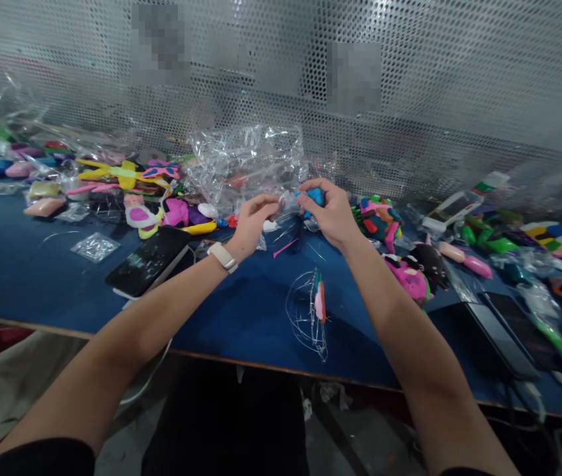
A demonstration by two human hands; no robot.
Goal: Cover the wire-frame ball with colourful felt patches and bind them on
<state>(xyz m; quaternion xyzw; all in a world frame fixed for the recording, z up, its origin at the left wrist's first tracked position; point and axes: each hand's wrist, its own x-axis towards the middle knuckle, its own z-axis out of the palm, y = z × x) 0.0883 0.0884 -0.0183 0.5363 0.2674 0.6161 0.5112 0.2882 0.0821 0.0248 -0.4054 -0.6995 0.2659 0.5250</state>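
Observation:
In the head view my right hand is closed around a lump of blue modelling clay at the back of the blue table. Clear plastic wrapping spans the gap from the clay to my left hand, whose fingertips pinch its edge. A light band circles my left wrist. Below the hands, a wire frame carries strips of green, pink and orange clay. A thin pink strip lies between my forearms, close to some fine wires.
Coloured clay figures and wrapped clay packs line the back, including a yellow figure. A large clear bag leans near the perforated metal panel. Phones with cables rest left and right. A bottle lies tilted at right.

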